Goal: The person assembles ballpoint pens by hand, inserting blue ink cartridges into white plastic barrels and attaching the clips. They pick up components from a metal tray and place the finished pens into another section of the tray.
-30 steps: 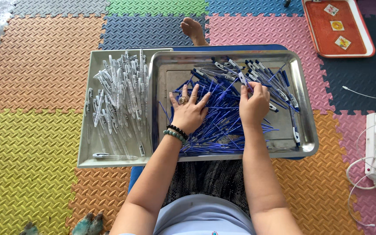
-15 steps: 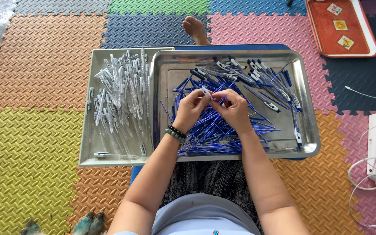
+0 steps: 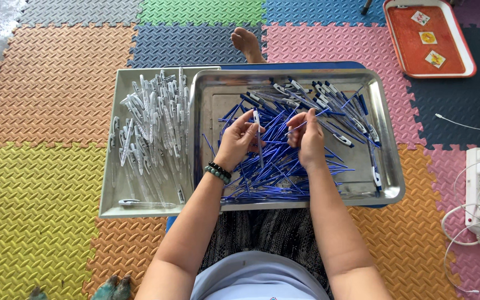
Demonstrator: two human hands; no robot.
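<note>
Left hand (image 3: pixel 239 140) fingers are pinching a white-capped pen (image 3: pixel 258 133), right hand (image 3: pixel 306 136) gripping probably a blue refill (image 3: pixel 312 118); both lifted off the pile now, sitting mid-tray (image 3: pixel 387 166), rims well apart.

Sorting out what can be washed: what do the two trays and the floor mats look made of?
The right tray looks like polished stainless steel: it shows mirror-like glare. The left tray seems metal too, duller and greyer. The floor mats look like soft foam: matte, embossed tread pattern, interlocking toothed edges.
</note>
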